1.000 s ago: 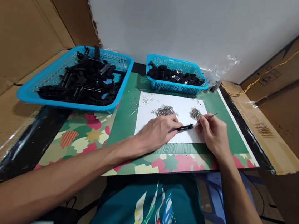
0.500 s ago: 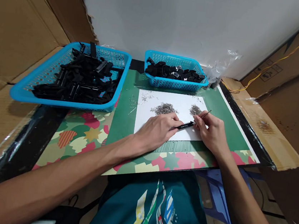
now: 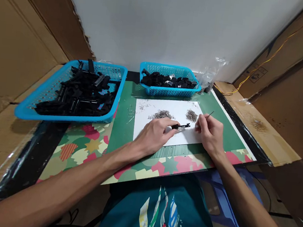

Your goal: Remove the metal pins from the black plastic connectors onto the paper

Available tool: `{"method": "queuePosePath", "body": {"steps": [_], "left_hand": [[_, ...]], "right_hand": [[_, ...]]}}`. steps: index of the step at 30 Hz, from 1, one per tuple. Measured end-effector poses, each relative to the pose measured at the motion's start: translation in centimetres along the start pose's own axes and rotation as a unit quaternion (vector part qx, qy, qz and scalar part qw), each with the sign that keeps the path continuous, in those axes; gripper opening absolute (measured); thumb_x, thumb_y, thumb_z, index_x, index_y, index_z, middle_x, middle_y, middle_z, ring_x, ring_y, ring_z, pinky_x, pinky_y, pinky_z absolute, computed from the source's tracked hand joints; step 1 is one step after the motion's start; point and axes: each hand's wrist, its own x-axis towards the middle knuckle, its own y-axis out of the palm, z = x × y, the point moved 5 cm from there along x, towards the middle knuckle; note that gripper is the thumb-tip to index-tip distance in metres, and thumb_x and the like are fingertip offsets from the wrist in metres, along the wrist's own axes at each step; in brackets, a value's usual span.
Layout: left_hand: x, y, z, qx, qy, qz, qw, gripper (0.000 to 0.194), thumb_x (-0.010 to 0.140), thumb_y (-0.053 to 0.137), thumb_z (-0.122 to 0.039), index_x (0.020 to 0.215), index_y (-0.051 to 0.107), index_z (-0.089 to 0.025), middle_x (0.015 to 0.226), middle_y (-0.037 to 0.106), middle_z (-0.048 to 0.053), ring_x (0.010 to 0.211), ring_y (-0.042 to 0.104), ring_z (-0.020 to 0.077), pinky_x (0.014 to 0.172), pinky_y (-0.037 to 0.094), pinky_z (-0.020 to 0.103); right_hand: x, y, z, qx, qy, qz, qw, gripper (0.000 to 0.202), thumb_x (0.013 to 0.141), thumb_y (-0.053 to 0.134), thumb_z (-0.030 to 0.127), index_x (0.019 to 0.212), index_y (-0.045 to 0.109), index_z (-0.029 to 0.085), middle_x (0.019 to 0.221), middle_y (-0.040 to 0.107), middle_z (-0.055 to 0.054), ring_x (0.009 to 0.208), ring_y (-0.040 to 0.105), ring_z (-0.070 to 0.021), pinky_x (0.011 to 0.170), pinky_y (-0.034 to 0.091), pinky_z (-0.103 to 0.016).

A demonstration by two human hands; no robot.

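Between the thumb and fingers of my left hand (image 3: 156,133) is a slim black plastic part (image 3: 182,126), held above a white sheet (image 3: 144,127) with its free end pointing right. My right hand (image 3: 210,132) pinches a thin dark rod-like tool (image 3: 210,114), which sticks up past the fingers; its lower end is hidden. A small gap separates the right fingertips from the black part. On the sheet behind the hands lie a larger pile of tiny metal pieces (image 3: 162,114) and a smaller pile of tiny metal pieces (image 3: 191,115).
A large blue basket (image 3: 22,111) of black plastic parts stands on the left. Behind the sheet is a smaller blue basket (image 3: 167,92) with black and clear pieces. A clear plastic bag (image 3: 210,74) sits beside it. Cardboard walls (image 3: 16,21) flank the table.
My right hand has drawn away from the black part's end, leaving a gap. The black part has turned closer to level. The whole view has shifted slightly.
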Motion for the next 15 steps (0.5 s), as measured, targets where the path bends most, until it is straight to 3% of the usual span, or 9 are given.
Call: {"method": "queuePosePath", "body": {"steps": [3, 8, 15], "left_hand": [[0.2, -0.8, 0.7, -0.097, -0.053, -0.058, 0.992, 0.028, 0.099, 0.065, -0.033, 0.12, 0.076, -0.019, 0.098, 0.078, 0.004, 0.056, 0.054, 0.0095, 0.057, 0.048, 0.025], [0.5, -1.4, 1.4, -0.261, -0.074, -0.1, 0.957, 0.035, 0.096, 0.07, -0.037, 0.125, 0.076, -0.019, 0.093, 0.075, 0.004, 0.048, 0.046, 0.0055, 0.042, 0.038, 0.02], [0.1, -2.9, 0.6, -0.298, -0.014, -0.169, 0.939, 0.028, 0.09, 0.08, -0.031, 0.115, 0.083, -0.019, 0.104, 0.077, 0.008, 0.05, 0.052, 0.003, 0.045, 0.045, 0.019]], "right_hand": [[-0.4, 0.2, 0.0, 0.072, 0.005, 0.043, 0.996, 0.045, 0.109, 0.045, 0.051, 0.072, 0.05, 0.025, 0.067, 0.058, -0.001, 0.062, 0.055, -0.0177, 0.064, 0.044, -0.032], [-1.1, 2.1, 1.1, -0.024, -0.011, 0.195, 0.981, 0.033, 0.11, 0.045, 0.041, 0.088, 0.061, 0.023, 0.081, 0.065, -0.002, 0.072, 0.056, -0.0188, 0.067, 0.041, -0.031], [-1.3, 3.9, 2.2, -0.075, -0.003, 0.221, 0.972, 0.009, 0.094, 0.071, 0.03, 0.097, 0.074, 0.022, 0.086, 0.072, -0.003, 0.079, 0.062, -0.0207, 0.072, 0.042, -0.031]]}}
